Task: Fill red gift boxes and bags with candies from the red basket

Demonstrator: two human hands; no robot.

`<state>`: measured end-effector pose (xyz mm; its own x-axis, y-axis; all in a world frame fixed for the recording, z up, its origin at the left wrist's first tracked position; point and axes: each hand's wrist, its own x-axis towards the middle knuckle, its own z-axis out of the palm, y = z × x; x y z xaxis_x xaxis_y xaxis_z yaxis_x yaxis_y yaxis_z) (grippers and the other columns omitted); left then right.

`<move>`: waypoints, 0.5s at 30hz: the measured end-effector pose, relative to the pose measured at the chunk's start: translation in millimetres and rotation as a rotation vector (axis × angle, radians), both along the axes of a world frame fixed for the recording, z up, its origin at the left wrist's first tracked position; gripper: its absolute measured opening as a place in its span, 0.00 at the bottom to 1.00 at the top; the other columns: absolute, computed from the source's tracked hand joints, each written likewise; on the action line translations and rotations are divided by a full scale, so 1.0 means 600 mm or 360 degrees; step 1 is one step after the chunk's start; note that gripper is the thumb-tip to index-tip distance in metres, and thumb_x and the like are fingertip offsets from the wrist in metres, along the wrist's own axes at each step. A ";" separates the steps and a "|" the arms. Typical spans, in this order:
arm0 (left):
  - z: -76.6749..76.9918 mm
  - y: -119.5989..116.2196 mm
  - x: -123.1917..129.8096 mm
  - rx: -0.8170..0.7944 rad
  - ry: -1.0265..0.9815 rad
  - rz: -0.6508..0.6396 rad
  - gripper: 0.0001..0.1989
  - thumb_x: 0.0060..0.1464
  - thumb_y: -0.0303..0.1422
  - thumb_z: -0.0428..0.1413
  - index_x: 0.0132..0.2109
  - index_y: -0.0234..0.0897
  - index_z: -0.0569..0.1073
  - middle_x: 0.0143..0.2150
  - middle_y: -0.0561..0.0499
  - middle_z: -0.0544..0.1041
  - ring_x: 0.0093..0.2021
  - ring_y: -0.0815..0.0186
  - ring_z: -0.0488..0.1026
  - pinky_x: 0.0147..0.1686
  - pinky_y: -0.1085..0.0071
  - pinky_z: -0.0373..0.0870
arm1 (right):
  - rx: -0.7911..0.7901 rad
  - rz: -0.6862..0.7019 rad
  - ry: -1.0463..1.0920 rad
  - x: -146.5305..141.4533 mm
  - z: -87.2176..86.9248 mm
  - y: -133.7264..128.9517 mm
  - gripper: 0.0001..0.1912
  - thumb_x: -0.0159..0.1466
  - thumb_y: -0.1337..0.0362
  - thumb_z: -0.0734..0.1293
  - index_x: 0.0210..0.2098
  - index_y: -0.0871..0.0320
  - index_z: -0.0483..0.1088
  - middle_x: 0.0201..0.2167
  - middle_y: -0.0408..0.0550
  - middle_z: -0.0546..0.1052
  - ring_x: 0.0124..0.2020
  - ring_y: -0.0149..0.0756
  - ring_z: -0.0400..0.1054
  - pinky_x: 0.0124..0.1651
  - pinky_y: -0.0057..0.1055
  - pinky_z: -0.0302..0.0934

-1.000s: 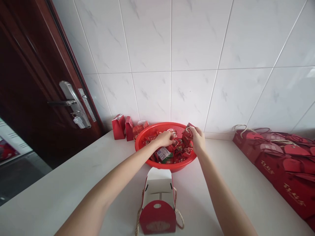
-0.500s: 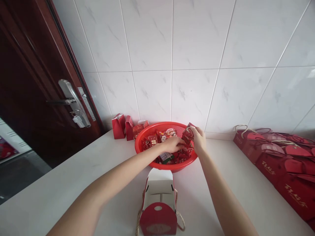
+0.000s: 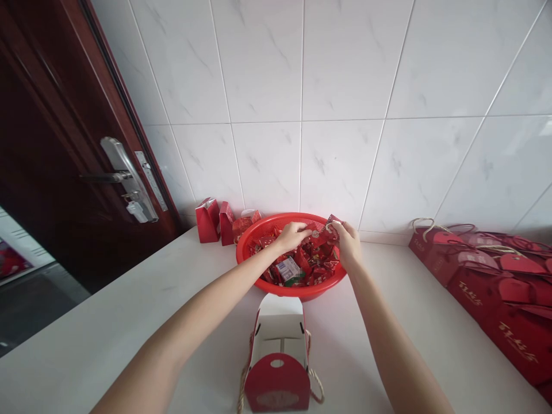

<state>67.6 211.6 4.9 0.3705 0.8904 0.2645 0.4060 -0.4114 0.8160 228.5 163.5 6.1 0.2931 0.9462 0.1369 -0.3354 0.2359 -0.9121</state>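
The right hand (image 3: pixel 350 244) is gripping small, shiny red printed packets (image 3: pixel 329 234) over the right side of a round red plastic basket (image 3: pixel 242 253); its grip is closed, with thumb and fingers pinching them near the upper edge. The left hand (image 3: pixel 290 237) is reaching over the basket, fingertips lying at a red packet (image 3: pixel 315 235); whether that grip is pinching it or only touching, I cannot tell. More glossy red packets (image 3: pixel 304 261) are lying loosely heaped inside, one pale-labelled packet with a green part (image 3: pixel 288 268) among them.

The packets are probably light and soft-skinned, their slick film likely sliding under a loose touch. A seam or corner should make the surest hold, with gentle pressure in case the contents are brittle.

An open red paperboard box with a white inside (image 3: pixel 277 379) is standing on the white table (image 3: pixel 107 287) just in front of the basket. Its walls are looking thin but fairly stiff, so they could buckle if squeezed; steadying it low on its sides seems wiser than pulling a flap. Its beige twisted rope handles (image 3: pixel 317 386) are hanging slack at both sides, looking flexible and easy to hook with fingers.
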 end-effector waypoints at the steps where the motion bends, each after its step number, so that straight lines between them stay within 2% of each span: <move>1: 0.001 0.000 0.000 -0.0002 -0.0048 0.0001 0.12 0.59 0.33 0.55 0.28 0.34 0.72 0.25 0.52 0.76 0.29 0.66 0.73 0.32 0.70 0.68 | -0.0003 0.0020 -0.0021 0.001 -0.001 0.001 0.16 0.49 0.53 0.75 0.22 0.55 0.67 0.21 0.39 0.73 0.26 0.32 0.68 0.28 0.27 0.64; 6: 0.005 -0.001 0.002 -0.0025 -0.0212 -0.0066 0.12 0.59 0.35 0.55 0.36 0.32 0.79 0.31 0.47 0.82 0.33 0.63 0.78 0.38 0.68 0.74 | -0.0035 0.0069 -0.0044 0.003 -0.005 0.005 0.15 0.49 0.53 0.75 0.24 0.55 0.69 0.23 0.41 0.76 0.26 0.33 0.69 0.27 0.27 0.63; 8: 0.004 0.000 0.002 -0.0015 -0.0300 -0.0080 0.12 0.58 0.35 0.55 0.38 0.32 0.81 0.35 0.46 0.83 0.37 0.62 0.80 0.43 0.66 0.76 | -0.0045 0.0078 -0.0031 0.003 -0.005 0.004 0.15 0.49 0.53 0.75 0.24 0.55 0.69 0.23 0.41 0.75 0.26 0.33 0.69 0.27 0.27 0.64; 12: 0.003 0.003 0.001 0.0127 -0.0441 -0.0040 0.13 0.53 0.30 0.56 0.41 0.34 0.83 0.45 0.46 0.85 0.50 0.58 0.79 0.58 0.61 0.72 | -0.0063 0.0094 0.0018 0.001 0.000 0.002 0.14 0.49 0.55 0.75 0.23 0.56 0.69 0.22 0.40 0.73 0.26 0.32 0.68 0.27 0.27 0.65; 15: 0.004 0.001 -0.003 0.0222 -0.0368 -0.0026 0.15 0.52 0.27 0.55 0.43 0.35 0.84 0.48 0.45 0.84 0.54 0.56 0.78 0.60 0.59 0.70 | -0.0066 0.0204 0.0105 0.002 0.003 0.001 0.13 0.49 0.56 0.75 0.23 0.56 0.70 0.22 0.41 0.75 0.28 0.34 0.70 0.30 0.30 0.70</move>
<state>66.1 212.2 7.4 0.3002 0.8336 0.4636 0.2079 -0.5315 0.8211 229.5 164.1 8.0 0.1767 0.9809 0.0810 -0.4200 0.1496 -0.8951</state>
